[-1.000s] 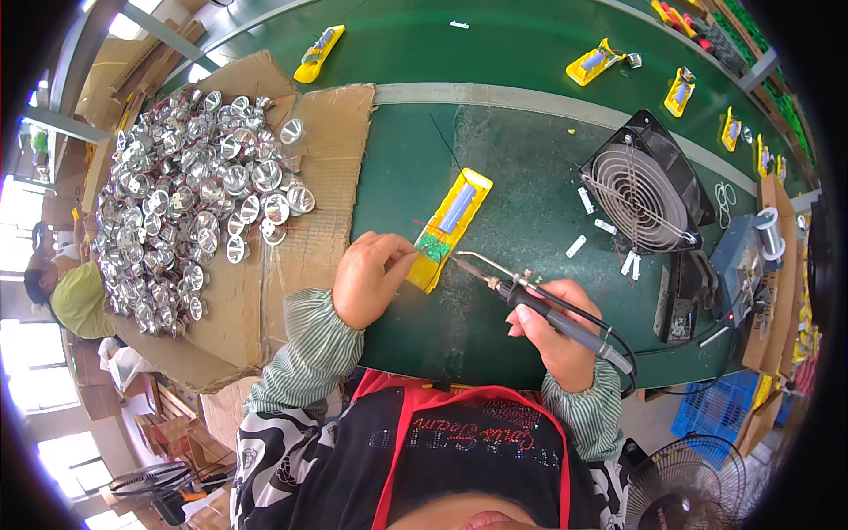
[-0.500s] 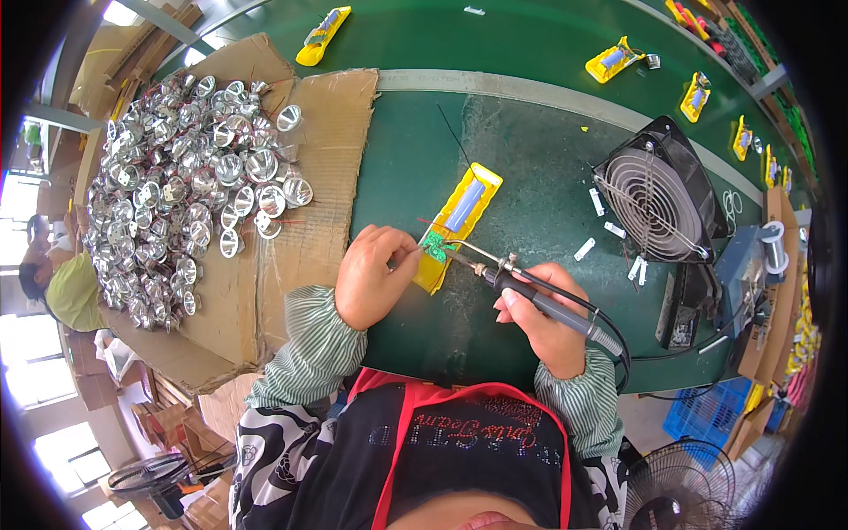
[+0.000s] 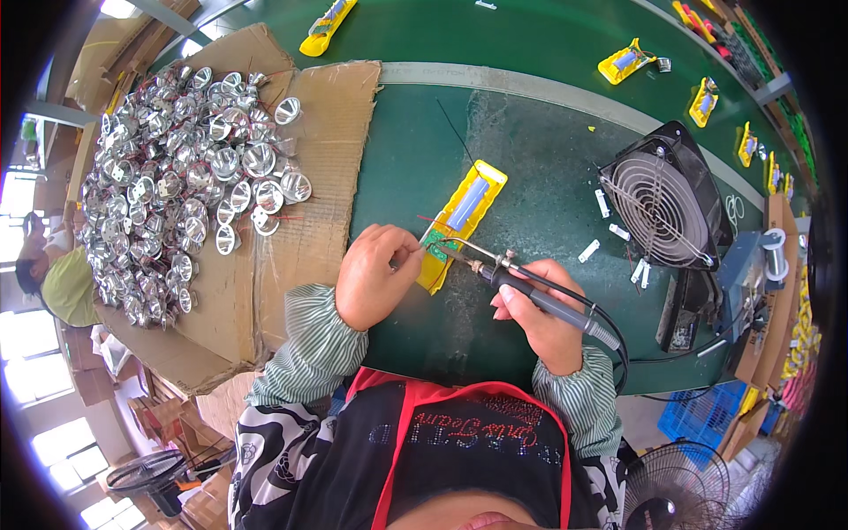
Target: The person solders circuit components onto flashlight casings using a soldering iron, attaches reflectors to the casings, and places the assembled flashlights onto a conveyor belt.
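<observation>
A yellow plastic casing (image 3: pixel 493 179) lies tilted on the green bench in front of me, holding a blue cylindrical battery (image 3: pixel 468 204) and a small green circuit board (image 3: pixel 436 242). In my right hand (image 3: pixel 549 329) is a grey-handled soldering iron (image 3: pixel 556 308), with a thin curved metal tube clamped along it. Its tip reaches the board. My left hand (image 3: pixel 375 276) is closed in a pinch at the board's left edge; whatever sits between the fingertips is too small to make out. A thin red wire shows just above those fingers.
Many silver reflector cups (image 3: pixel 168 190) with wires cover a cardboard sheet (image 3: pixel 322 150) on the left. To the right stand a black fan (image 3: pixel 658 208), small white strips (image 3: pixel 589 251) and a solder spool (image 3: pixel 775 252). Several yellow casings (image 3: pixel 625 62) lie along the far green surface.
The view has shifted slightly, so the fan and far casings appear a little displaced. Both hands keep nearly the same place, with the iron's tip still at the board.
</observation>
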Motion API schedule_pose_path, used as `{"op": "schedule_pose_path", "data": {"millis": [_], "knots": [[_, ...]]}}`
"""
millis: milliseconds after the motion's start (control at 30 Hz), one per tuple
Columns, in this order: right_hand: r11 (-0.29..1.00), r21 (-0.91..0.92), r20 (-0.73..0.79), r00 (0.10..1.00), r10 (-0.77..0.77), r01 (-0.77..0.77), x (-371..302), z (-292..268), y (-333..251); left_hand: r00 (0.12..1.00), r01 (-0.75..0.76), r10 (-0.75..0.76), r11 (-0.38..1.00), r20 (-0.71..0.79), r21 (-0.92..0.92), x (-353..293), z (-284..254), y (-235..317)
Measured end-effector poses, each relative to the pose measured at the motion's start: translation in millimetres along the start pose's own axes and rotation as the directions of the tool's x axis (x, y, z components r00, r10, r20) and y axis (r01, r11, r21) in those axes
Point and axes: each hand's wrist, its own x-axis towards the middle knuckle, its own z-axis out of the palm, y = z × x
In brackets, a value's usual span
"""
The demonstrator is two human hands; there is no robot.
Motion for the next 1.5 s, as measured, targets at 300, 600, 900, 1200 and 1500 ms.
{"op": "schedule_pose_path", "data": {"millis": [300, 600, 900, 1200, 1500], "knots": [[0.999, -0.044, 0.020, 0.999, -0.026, 0.026, 0, 0, 1, 1.000, -0.006, 0.006, 1.000, 0.001, -0.013, 0, 1, -3], [1.000, 0.025, -0.024, 1.000, -0.014, 0.015, -3, 0, -3, 1.000, 0.007, -0.007, 1.000, 0.004, -0.022, 0, 1, -2], [0.999, -0.031, 0.013, 0.999, -0.030, 0.030, 1, 1, -1, 1.000, -0.001, 0.001, 1.000, 0.015, -0.017, 0, 0, -2], [1.000, 0.004, -0.042, 0.999, 0.001, -0.001, -4, -1, -9, 1.000, 0.003, -0.002, 1.000, 0.015, -0.021, -1, 1, -2], [1.000, 0.008, -0.065, 0.998, 0.006, -0.006, -12, -5, -13, 1.000, -0.005, 0.005, 1.000, 0.022, 0.012, -2, 0, 0]]}}
